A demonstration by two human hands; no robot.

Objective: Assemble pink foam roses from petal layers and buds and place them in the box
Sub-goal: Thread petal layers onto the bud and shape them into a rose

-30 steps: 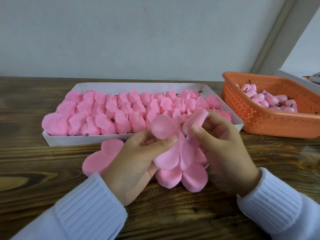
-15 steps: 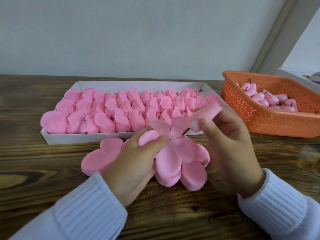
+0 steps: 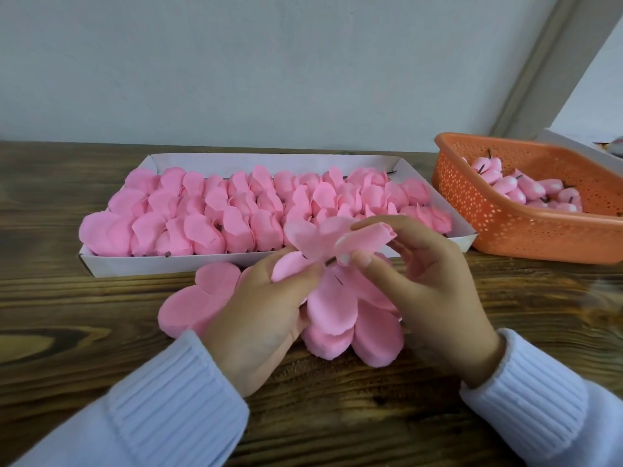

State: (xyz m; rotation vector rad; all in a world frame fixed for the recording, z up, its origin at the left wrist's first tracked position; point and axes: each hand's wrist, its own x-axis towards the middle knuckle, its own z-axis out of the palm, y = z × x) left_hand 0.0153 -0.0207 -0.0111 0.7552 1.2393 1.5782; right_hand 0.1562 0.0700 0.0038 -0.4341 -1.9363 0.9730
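A pink foam petal layer (image 3: 323, 239) is lifted just above the table in front of the white box (image 3: 202, 266). My left hand (image 3: 259, 308) pinches one of its petals with thumb and fingers. My right hand (image 3: 414, 281) pinches the layer's right side, and a short dark stem tip shows below its fingers. Under both hands lies a stack of flat petal layers (image 3: 367, 332), and another flat petal layer (image 3: 199, 298) lies to the left. The box holds rows of finished pink roses (image 3: 236, 207).
An orange perforated basket (image 3: 505, 227) at the right holds several pink buds (image 3: 526, 190) with dark stems. A white tray edge (image 3: 580, 150) shows behind it. The wooden table (image 3: 67, 348) runs to a pale wall at the back.
The petal layer has gone from upright in my hands to spread flatter and lower; my right hand slid its grip along the right petal, and the dark stem tip now shows.
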